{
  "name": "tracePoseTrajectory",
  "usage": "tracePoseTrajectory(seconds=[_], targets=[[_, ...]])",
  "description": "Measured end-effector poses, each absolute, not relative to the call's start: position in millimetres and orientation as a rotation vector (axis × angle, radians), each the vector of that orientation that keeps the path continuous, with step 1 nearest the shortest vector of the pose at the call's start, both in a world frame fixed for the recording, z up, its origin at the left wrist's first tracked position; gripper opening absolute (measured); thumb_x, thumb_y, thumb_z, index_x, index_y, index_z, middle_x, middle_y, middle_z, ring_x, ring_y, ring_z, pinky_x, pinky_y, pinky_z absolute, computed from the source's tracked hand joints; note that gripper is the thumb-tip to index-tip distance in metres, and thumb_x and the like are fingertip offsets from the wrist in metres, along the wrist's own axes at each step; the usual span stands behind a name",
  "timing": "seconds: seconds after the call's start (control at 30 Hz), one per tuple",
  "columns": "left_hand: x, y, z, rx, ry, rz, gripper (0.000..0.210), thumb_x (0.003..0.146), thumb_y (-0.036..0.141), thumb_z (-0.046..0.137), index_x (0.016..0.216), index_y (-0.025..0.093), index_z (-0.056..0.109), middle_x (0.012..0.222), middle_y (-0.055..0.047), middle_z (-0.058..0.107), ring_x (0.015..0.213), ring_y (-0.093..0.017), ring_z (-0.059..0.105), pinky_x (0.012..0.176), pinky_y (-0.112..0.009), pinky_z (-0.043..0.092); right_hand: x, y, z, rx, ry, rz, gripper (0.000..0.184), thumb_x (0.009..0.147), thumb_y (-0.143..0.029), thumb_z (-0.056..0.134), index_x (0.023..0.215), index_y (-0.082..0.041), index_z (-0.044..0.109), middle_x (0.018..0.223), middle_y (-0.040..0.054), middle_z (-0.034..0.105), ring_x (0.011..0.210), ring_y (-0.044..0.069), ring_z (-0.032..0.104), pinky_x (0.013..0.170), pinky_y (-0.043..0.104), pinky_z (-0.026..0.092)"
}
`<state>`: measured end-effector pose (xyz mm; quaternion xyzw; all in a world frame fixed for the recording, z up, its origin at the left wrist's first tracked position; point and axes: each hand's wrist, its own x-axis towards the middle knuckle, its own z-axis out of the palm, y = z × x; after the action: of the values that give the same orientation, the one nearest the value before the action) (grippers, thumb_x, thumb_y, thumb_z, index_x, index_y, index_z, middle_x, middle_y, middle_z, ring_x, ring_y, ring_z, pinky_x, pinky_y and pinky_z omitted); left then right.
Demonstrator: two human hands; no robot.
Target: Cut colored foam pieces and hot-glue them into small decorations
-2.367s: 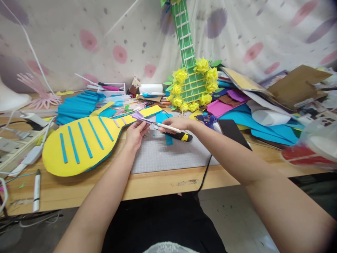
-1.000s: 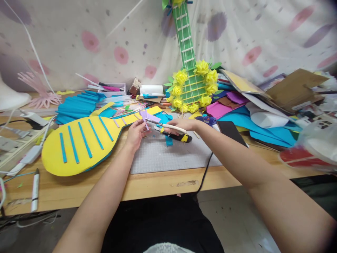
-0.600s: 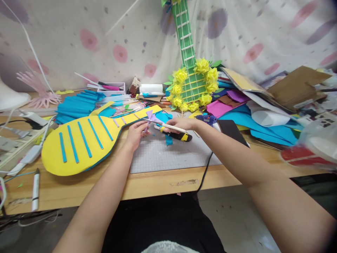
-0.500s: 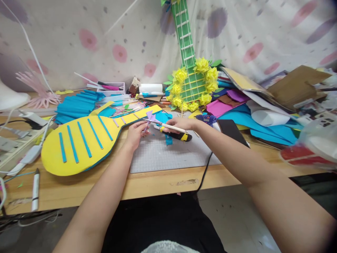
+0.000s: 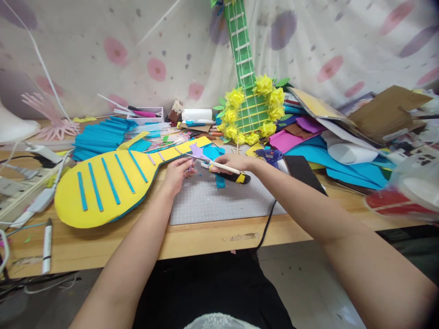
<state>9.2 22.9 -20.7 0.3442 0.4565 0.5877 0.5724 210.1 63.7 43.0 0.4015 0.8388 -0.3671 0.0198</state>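
My right hand (image 5: 230, 163) is closed around the white-handled scissors (image 5: 224, 167), whose blades point left toward my left hand. Between the fingertips of my left hand (image 5: 177, 173) is a small piece of purple paper (image 5: 196, 151), with the blades up against it. Both hands are over the grey cutting mat (image 5: 219, 205). A black-and-yellow utility knife (image 5: 243, 178) lies under the scissors, near blue paper scraps (image 5: 220, 182). Left of my hands rests a yellow lute-shaped craft piece (image 5: 103, 187) with blue strips across its body and small purple strips on its neck.
A green paper instrument (image 5: 244, 59) with yellow flowers leans at the back. Coloured paper sheets (image 5: 343, 160) are piled at right, near a black phone (image 5: 303, 173) and a blue glue gun (image 5: 269, 155). A marker (image 5: 47, 246) and power strip (image 5: 17, 192) are at left.
Almost nothing differs. The purple paper and the scissors have shifted very slightly at my fingertips; both hands keep their hold.
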Motion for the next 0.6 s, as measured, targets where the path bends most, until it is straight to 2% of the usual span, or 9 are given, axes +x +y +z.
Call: tracePoseTrajectory(seconds=[0.6], targets=[[5.4,24.0,-22.0,0.833,1.086,1.358,0.027,0.053,0.027,0.075,0.072,0.011,0.066,0.064,-0.002,0.062,0.05,-0.009,0.057,0.055,-0.025,0.05,206.2,61.7,45.4,1.308,2.608,-1.055,0.052,0.068,-0.069,0.049,0.062,-0.017,0.049,0.059,-0.0022,0.046,0.057,0.01,0.04,0.054,0.024,0.026]])
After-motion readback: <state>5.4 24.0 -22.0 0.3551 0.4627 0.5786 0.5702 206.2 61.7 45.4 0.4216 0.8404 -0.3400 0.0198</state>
